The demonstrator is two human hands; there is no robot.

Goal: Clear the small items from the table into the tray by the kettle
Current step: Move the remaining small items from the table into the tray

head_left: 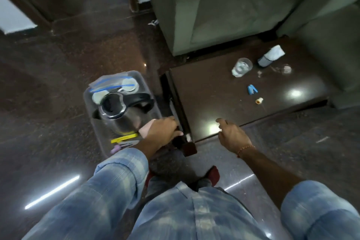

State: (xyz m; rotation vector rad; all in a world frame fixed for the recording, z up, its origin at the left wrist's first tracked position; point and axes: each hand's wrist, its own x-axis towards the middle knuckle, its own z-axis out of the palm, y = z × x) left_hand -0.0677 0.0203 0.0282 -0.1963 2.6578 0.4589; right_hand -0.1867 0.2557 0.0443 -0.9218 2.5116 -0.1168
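The clear tray (91, 93) holds a steel kettle (120, 115), a yellow strip (124, 138) and round lids; the left hand (162, 132) clutches a pink packet (146, 129), and the right hand (232, 134) hangs with fingers apart.

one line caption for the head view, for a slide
Left hand holds a pink item over the tray by the kettle; right hand open above the table.

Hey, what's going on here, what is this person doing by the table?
A person is standing over a low dark table, clearing it into a clear tray on the floor that holds a kettle. The left hand is at the tray's near end with something pink, though I cannot tell whether it grips it. The right hand hovers open over the table's near edge. A glass, a small bottle, a blue piece and a small white piece are on the table.
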